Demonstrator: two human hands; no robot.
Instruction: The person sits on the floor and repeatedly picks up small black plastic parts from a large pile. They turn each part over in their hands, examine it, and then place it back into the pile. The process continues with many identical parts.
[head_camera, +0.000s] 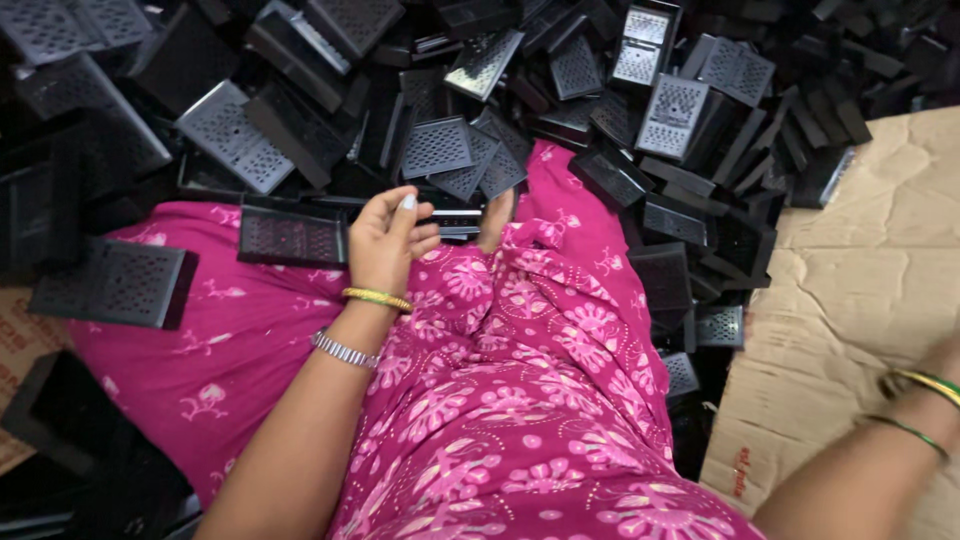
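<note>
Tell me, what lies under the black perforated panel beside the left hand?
The black perforated panel rests on pink patterned cloth, just left of the left hand. Its upper edge meets the pile of black panels. What is beneath the cloth is covered.

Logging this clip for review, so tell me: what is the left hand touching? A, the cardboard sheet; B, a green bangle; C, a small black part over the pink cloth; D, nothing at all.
C: the left hand curls its fingers on a small black part above the pink cloth.
</note>
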